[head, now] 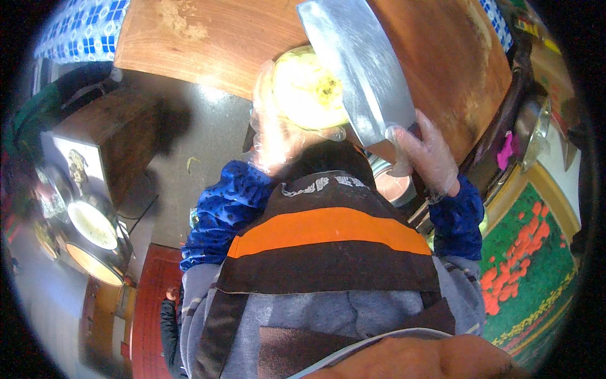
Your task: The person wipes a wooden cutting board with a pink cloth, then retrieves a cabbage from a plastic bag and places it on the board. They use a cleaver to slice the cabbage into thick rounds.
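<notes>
A pale yellow-green vegetable (307, 90), seemingly a head of cabbage, is in my left hand (277, 128), which wears a clear plastic glove. Strong light washes out much of the vegetable and the hand. My right hand (433, 151), gloved the same way, grips a broad metal cleaver (371, 71) near its lower end; the handle is mostly hidden. The blade overlaps the vegetable's right side in view, and I cannot tell whether it cuts into it. Both are over the near edge of a wooden tabletop (213, 47).
Below the tabletop, close to my apron, is a round container (393, 182). A white bowl (92, 225) stands at left near a dark wooden cabinet (113, 128). On the right lies a green mat with red patterns (525, 246). Another person's hand (171, 293) shows at lower left.
</notes>
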A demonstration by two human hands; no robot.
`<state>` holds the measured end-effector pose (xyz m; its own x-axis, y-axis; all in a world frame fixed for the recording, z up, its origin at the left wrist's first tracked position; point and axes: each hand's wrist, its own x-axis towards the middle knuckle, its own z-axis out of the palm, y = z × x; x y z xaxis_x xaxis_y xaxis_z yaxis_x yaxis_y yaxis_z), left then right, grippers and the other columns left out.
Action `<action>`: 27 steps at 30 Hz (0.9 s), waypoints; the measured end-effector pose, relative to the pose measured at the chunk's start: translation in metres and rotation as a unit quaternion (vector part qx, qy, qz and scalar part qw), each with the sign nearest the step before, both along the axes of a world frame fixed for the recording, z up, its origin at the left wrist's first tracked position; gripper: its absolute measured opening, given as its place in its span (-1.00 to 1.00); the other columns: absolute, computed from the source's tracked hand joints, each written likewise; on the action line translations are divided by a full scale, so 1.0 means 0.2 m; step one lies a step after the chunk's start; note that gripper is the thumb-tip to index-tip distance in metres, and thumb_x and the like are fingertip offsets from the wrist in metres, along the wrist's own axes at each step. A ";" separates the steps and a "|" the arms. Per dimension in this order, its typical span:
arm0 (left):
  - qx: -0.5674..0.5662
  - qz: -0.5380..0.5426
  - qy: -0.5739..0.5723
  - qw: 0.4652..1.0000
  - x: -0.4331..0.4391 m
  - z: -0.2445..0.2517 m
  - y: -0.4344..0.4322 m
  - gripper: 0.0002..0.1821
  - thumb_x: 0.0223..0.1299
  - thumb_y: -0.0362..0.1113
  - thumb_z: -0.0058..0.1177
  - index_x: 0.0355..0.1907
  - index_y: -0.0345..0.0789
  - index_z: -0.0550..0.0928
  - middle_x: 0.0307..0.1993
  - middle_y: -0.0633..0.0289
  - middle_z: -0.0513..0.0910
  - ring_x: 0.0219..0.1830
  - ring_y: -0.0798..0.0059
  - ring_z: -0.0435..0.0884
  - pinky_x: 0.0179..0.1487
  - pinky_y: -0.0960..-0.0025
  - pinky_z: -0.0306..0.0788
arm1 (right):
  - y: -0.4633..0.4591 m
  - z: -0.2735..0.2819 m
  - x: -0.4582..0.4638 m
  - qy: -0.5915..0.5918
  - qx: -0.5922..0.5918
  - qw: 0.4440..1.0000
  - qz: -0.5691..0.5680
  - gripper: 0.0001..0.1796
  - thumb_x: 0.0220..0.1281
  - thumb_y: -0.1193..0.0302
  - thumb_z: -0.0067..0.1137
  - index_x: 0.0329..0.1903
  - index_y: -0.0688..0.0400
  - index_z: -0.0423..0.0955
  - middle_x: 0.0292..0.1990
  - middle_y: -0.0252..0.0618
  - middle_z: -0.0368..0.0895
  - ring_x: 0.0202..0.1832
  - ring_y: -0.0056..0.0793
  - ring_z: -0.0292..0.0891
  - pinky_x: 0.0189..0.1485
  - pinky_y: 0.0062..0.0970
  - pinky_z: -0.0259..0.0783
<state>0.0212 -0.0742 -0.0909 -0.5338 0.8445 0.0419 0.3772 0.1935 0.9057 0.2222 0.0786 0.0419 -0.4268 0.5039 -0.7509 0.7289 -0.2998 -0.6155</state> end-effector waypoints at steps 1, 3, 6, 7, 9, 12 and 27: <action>-0.007 0.000 0.009 1.000 0.00 0.00 0.00 0.57 -0.63 -0.02 0.75 0.48 -0.41 -0.03 0.32 -0.05 0.29 0.33 0.16 0.36 0.42 0.12 0.28 | 0.01 -0.01 0.00 0.008 -0.002 1.000 0.007 -0.49 0.40 0.24 0.17 0.25 0.29 0.40 -0.03 -0.23 0.63 -0.04 -0.55 0.50 0.03 -0.48 0.45; -0.008 -0.002 -0.012 1.000 0.01 0.01 0.00 0.57 -0.59 -0.06 0.75 0.49 -0.40 -0.07 0.33 -0.05 0.27 0.33 0.16 0.36 0.43 0.13 0.29 | 0.02 -0.01 0.01 0.008 -0.006 1.000 0.012 -0.48 0.40 0.23 0.16 0.26 0.29 0.39 -0.03 -0.23 0.63 -0.03 -0.55 0.50 0.04 -0.47 0.44; -0.005 -0.012 -0.078 0.997 0.02 0.01 -0.01 0.55 -0.53 -0.12 0.73 0.49 -0.38 -0.13 0.34 -0.05 0.24 0.33 0.16 0.36 0.42 0.13 0.32 | 0.03 0.00 0.02 0.010 0.013 0.999 0.037 -0.46 0.40 0.22 0.16 0.28 0.29 0.39 -0.02 -0.24 0.63 -0.03 -0.56 0.49 0.05 -0.47 0.44; -0.013 -0.018 -0.086 0.996 0.02 0.02 -0.01 0.55 -0.50 -0.14 0.73 0.49 -0.37 -0.15 0.35 -0.05 0.23 0.34 0.17 0.35 0.42 0.13 0.34 | 0.04 0.00 0.01 0.007 0.008 0.999 0.038 -0.47 0.40 0.23 0.16 0.28 0.29 0.39 -0.02 -0.23 0.63 -0.02 -0.55 0.49 0.06 -0.46 0.43; -0.014 -0.023 -0.101 0.995 0.02 0.02 -0.02 0.53 -0.47 -0.17 0.72 0.50 -0.36 -0.17 0.35 -0.05 0.21 0.34 0.17 0.35 0.40 0.13 0.37 | 0.03 0.00 0.00 0.001 0.004 0.999 0.034 -0.48 0.41 0.25 0.15 0.30 0.28 0.39 0.00 -0.23 0.63 0.00 -0.55 0.48 0.09 -0.45 0.42; 0.005 -0.024 -0.101 0.995 0.02 0.02 -0.02 0.52 -0.45 -0.19 0.71 0.50 -0.32 -0.16 0.36 -0.05 0.20 0.35 0.18 0.34 0.39 0.12 0.40 | 0.03 -0.01 -0.04 0.033 0.020 0.999 0.010 -0.57 0.42 0.31 0.12 0.23 0.27 0.43 -0.13 -0.28 0.64 -0.14 -0.62 0.50 -0.08 -0.51 0.46; 0.065 0.035 -0.001 0.997 0.06 -0.03 -0.03 0.43 -0.50 0.07 0.68 0.46 -0.43 0.12 0.28 -0.13 0.34 0.33 0.00 0.36 0.39 0.03 0.30 | -0.05 -0.02 -0.15 0.075 -0.076 0.993 -0.053 -0.71 0.45 0.29 0.09 0.02 0.25 0.47 -0.50 -0.43 0.49 -0.59 -0.72 0.31 -0.55 -0.59 0.28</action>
<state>0.0331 -0.0796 -0.0968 -0.5907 0.7932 0.1482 0.3657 0.0995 0.9254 0.1930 0.0677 0.0386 -0.4909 0.4369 -0.7537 0.5919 -0.4675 -0.6565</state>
